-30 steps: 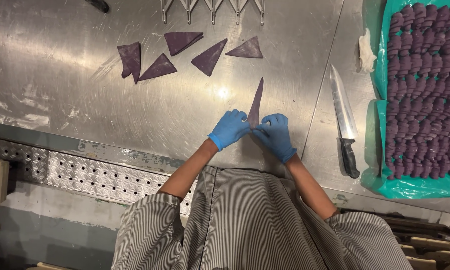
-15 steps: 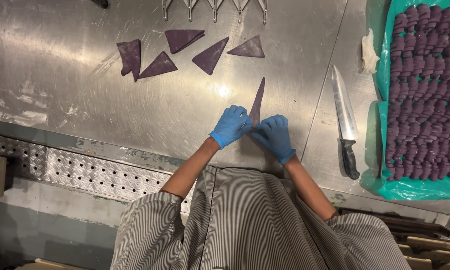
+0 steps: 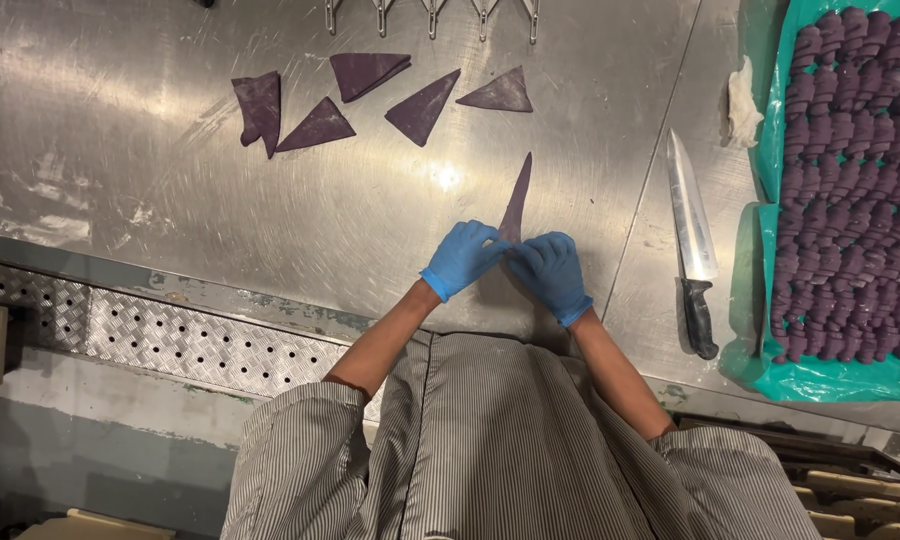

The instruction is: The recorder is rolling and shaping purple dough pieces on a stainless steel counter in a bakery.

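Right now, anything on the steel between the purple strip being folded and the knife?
Head view: nothing. Between the purple strip, pinched by left hand and right hand, and the knife there is only bare steel table with a seam line.

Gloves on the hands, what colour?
Blue, on both the left hand and right hand; head view.

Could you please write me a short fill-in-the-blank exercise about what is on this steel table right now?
1. Both the left hand and the right hand wear ____ gloves.
2. Between them the hands pinch the near end of a narrow purple dough piece; farther back lie ____ purple triangles.
3. To the right of the hands lies a knife with a ____ handle.
4. The filled tray at the right is lined with ____ plastic.

Missing words: blue; five; black; green
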